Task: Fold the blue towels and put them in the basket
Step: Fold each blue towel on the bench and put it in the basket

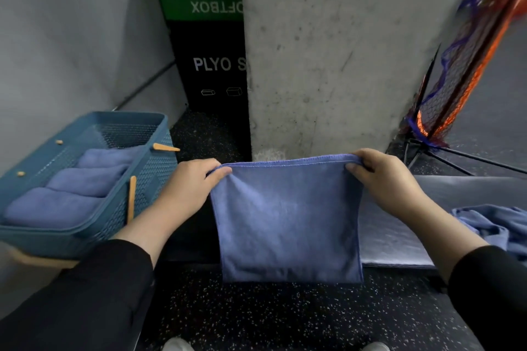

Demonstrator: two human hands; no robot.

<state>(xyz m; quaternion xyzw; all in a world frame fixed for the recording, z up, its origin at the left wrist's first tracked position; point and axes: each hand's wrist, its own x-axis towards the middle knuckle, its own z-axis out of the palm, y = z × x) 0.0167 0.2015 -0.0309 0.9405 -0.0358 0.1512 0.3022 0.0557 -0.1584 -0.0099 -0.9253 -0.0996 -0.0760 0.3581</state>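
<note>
at the far left the blue basket [85, 179] is sitting on a pale ledge, already holding three folded blue towels [85, 179] side by side. next, the left hand [189, 182] is pinching the top left corner of the blue towel [288, 219], its fingers [221, 172] clamped on the hem. the towel is hanging in the air in front of a concrete pillar [328, 51], spread flat between both hands. the right hand [385, 177] is gripping the top right corner, fingers curled over the edge. at the far right a crumpled towel [496, 225] is lying on a grey mat [399, 236]. the risk, as i am judging it, is a pinch slipping so that one corner drops to the speckled floor [285, 316], or the corners meeting unevenly and leaving a skewed fold
</note>
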